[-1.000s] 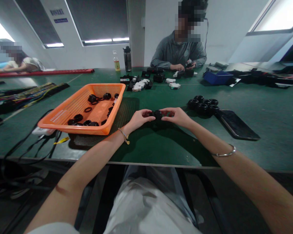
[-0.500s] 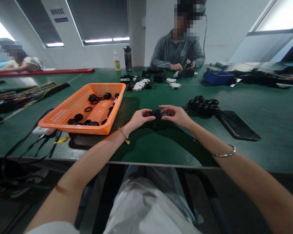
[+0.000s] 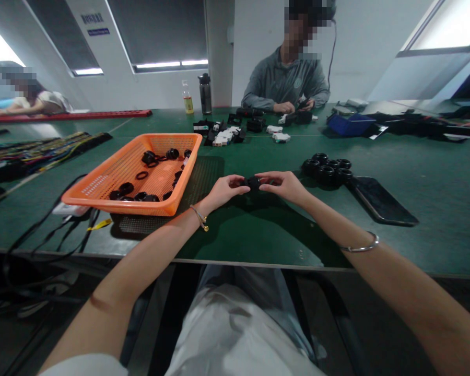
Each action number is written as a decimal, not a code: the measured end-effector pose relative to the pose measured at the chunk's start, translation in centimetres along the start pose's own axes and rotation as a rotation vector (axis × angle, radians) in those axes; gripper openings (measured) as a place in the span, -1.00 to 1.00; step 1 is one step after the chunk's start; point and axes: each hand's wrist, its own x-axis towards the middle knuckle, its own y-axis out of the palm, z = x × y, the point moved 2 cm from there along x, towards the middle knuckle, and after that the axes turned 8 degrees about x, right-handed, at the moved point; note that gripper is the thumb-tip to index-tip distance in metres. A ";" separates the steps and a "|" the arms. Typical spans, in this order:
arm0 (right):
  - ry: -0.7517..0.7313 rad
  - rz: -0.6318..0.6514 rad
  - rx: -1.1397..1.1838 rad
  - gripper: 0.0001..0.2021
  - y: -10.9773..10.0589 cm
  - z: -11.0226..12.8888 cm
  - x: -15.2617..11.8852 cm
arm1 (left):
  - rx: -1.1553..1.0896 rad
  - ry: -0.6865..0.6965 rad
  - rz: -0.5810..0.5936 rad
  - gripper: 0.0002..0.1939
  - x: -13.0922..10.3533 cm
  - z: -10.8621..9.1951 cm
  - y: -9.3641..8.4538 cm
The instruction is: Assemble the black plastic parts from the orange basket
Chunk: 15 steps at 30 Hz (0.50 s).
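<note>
Right of the orange basket (image 3: 156,210), the left hand (image 3: 222,191) pinches one end of a black fitting (image 3: 253,183) while the right hand (image 3: 286,186) grips its other end, seemingly a twisting step whose next turn calls for a steady hold.

Held part (image 3: 253,183) is plain black; round fittings (image 3: 326,171) by the phone (image 3: 382,201) are black too, phone black with a greyish sheen. Basket (image 3: 119,207) is bright orange, patterned with rows of small holes; loose pieces (image 3: 126,188) inside are black. Tabletop (image 3: 434,167) is deep green. Left bracelet (image 3: 206,228) is gold, right bracelet (image 3: 359,249) silver. Wearer's top (image 3: 227,329) is pale grey, trousers (image 3: 254,279) faded blue. Cable bundle (image 3: 57,153) mixes yellow and black strands; tag (image 3: 100,225) is yellow. Far side: connectors (image 3: 226,137) white, box (image 3: 348,125) blue, rail (image 3: 102,116) red, tumbler (image 3: 205,96) dark grey, bottle (image 3: 188,104) yellow-labelled, co-worker's jacket (image 3: 272,81) grey, wall (image 3: 254,42) whitish, panels (image 3: 160,31) dark grey
</note>
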 end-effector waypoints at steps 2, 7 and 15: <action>-0.005 0.015 0.013 -0.55 0.0 0.1 -0.1 | -0.003 0.002 0.001 -0.57 0.0 0.0 0.0; -0.045 0.033 0.019 -0.57 0.0 -0.1 0.0 | 0.023 0.010 -0.015 -0.57 0.1 0.0 -0.1; -0.117 0.015 -0.023 -0.62 0.0 0.3 0.0 | 0.021 0.003 -0.009 -0.56 0.2 0.0 -0.1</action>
